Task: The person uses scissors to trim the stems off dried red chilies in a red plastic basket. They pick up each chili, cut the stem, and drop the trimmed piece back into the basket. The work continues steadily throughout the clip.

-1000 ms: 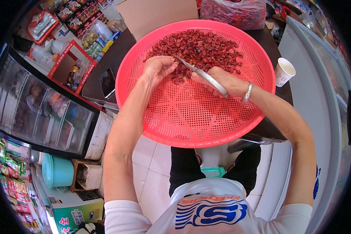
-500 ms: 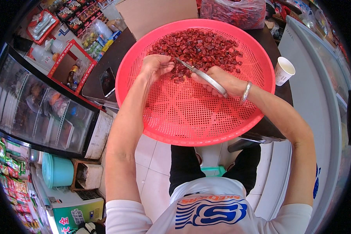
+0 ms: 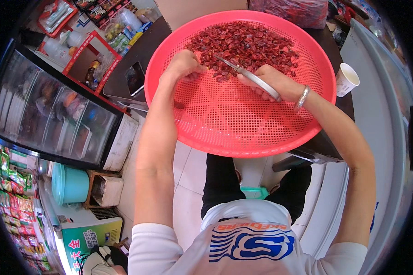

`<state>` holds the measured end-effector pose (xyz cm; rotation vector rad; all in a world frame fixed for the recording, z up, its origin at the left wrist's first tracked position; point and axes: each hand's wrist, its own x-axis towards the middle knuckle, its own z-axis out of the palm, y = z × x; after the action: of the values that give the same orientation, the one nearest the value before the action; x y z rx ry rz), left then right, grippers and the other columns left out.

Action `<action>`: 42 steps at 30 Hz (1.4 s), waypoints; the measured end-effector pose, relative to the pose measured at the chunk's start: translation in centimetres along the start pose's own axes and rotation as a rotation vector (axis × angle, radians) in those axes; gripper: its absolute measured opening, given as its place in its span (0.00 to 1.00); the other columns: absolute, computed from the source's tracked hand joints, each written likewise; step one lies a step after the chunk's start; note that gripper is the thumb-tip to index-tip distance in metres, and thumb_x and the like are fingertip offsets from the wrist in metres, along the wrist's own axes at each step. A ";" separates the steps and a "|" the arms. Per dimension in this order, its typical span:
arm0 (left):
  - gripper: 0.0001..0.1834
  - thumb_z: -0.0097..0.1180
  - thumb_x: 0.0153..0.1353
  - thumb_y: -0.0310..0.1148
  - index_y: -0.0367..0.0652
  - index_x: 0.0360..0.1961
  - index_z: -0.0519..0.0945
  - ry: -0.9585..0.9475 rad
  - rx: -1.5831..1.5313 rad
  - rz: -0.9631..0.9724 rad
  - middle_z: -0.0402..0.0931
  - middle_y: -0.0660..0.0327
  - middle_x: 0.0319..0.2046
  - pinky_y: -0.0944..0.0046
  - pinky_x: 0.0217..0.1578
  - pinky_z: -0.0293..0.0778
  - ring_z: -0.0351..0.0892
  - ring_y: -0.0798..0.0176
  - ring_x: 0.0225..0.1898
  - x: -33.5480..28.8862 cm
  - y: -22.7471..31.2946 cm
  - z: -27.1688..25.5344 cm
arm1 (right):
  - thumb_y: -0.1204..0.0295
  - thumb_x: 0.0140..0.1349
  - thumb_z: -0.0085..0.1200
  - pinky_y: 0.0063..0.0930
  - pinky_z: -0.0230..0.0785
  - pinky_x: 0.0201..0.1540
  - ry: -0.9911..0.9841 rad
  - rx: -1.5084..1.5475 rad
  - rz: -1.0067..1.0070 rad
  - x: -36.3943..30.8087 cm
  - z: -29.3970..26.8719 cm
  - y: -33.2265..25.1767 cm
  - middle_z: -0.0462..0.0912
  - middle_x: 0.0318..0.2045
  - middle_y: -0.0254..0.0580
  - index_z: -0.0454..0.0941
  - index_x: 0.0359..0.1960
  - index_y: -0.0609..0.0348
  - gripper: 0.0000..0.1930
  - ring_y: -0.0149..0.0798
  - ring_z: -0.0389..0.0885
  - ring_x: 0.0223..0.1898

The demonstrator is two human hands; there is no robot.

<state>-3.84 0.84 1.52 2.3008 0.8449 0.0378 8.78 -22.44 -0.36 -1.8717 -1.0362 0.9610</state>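
Note:
A wide pink perforated round tray (image 3: 243, 126) rests on a dark table in front of me. Cut dried red chili pieces (image 3: 245, 46) are heaped over its far half. My right hand (image 3: 280, 85) is closed around the handles of metal scissors (image 3: 260, 85), whose blades point left over the near edge of the heap. Left of the blade tips, my left hand (image 3: 183, 65) is held low over the tray with its fingers curled together; what they pinch, if anything, is hidden. One reddish piece lies by my left wrist.
A white paper cup (image 3: 348, 80) stands right of the tray, and a phone (image 3: 135, 79) lies to its left. Behind are cardboard (image 3: 202, 10) and a plastic bag of red stuff (image 3: 293, 11). A glass-door cooler (image 3: 55, 110) stands left, a pale freezer (image 3: 376, 91) right.
The whole view has shifted, with the tray now higher and further right. My left fingers have turned down and curled toward the tray, apart from the scissor tips. The right hand still grips the scissors.

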 end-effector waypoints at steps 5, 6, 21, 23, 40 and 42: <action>0.12 0.69 0.42 0.30 0.38 0.24 0.78 -0.190 0.120 -0.075 0.78 0.58 0.21 0.65 0.23 0.73 0.78 0.66 0.24 -2.3 0.8 -1.1 | 0.43 0.55 0.55 0.18 0.50 0.07 0.002 -0.028 0.020 -0.1 -0.1 0.0 0.63 0.05 0.29 0.69 0.09 0.54 0.30 0.25 0.61 0.05; 0.12 0.70 0.41 0.30 0.37 0.24 0.78 -0.189 0.177 -0.087 0.79 0.59 0.22 0.64 0.23 0.73 0.78 0.65 0.24 -2.8 0.8 -1.3 | 0.43 0.55 0.55 0.18 0.50 0.07 0.001 -0.030 0.023 -0.2 -0.1 -0.2 0.63 0.05 0.29 0.69 0.09 0.54 0.30 0.25 0.61 0.05; 0.12 0.63 0.32 0.26 0.37 0.24 0.80 -0.271 0.756 0.138 0.77 0.45 0.25 0.53 0.29 0.74 0.79 0.44 0.31 -5.4 -0.9 -0.3 | 0.38 0.48 0.58 0.27 0.58 0.13 0.042 -0.097 -0.081 -0.8 -0.6 -0.2 0.68 0.08 0.35 0.71 0.10 0.60 0.33 0.31 0.68 0.10; 0.13 0.62 0.33 0.25 0.37 0.27 0.81 -0.133 0.742 0.135 0.77 0.43 0.25 0.53 0.33 0.75 0.80 0.45 0.34 -6.2 -0.9 0.1 | 0.37 0.49 0.56 0.26 0.58 0.13 0.040 -0.149 -0.119 -0.4 -0.7 0.4 0.69 0.09 0.35 0.72 0.11 0.59 0.33 0.30 0.69 0.11; 0.15 0.56 0.42 0.24 0.34 0.36 0.79 -0.049 0.881 0.090 0.75 0.40 0.38 0.48 0.47 0.70 0.73 0.39 0.45 -10.3 -0.8 1.6 | 0.35 0.47 0.54 0.34 0.70 0.26 0.052 -0.230 -0.154 0.4 -0.3 0.7 0.74 0.11 0.45 0.74 0.11 0.66 0.37 0.41 0.77 0.17; 0.13 0.52 0.45 0.23 0.33 0.35 0.78 -0.015 0.855 0.156 0.74 0.39 0.38 0.48 0.46 0.70 0.74 0.39 0.45 -10.4 -1.2 1.8 | 0.35 0.47 0.54 0.34 0.70 0.26 0.058 -0.235 -0.155 0.5 -0.3 0.7 0.75 0.11 0.46 0.75 0.11 0.65 0.37 0.41 0.77 0.17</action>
<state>-12.28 -5.56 1.40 3.1511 0.7529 -0.3327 9.44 -22.37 -1.01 -1.9608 -1.2837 0.7156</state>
